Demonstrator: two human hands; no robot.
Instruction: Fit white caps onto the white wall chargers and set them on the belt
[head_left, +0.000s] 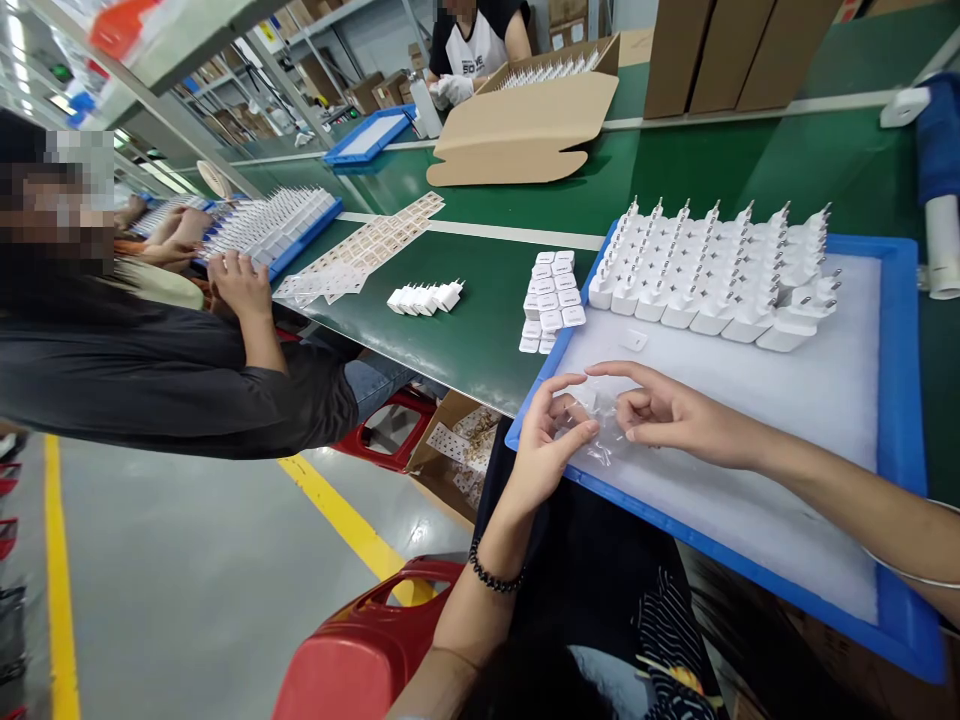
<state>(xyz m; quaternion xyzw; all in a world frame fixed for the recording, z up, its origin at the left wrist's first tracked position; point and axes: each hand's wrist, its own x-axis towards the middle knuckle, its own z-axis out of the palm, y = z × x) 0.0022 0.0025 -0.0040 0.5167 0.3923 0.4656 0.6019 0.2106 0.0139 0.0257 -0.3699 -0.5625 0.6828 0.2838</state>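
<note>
My left hand (pixel 551 440) and my right hand (pixel 664 412) meet over the near left corner of a blue-rimmed tray (pixel 900 400) lined with white foam. Both pinch a thin piece of clear plastic film (pixel 604 430), with what looks like a small white charger plug (pixel 583 400) between the fingers. The fingers of both hands are curled; the right index finger points left. Several rows of white charger plugs (pixel 712 275) stand prongs-up at the tray's far end. One loose white piece (pixel 634 340) lies on the foam.
A stack of white plugs (pixel 553 298) and a short row of plugs (pixel 426 297) lie on the green belt (pixel 480 330). A seated person at left (pixel 150 370) handles another tray (pixel 270 225). Label sheets (pixel 360 255), an open cardboard box (pixel 525 120), another worker and red stools (pixel 367 640) are around.
</note>
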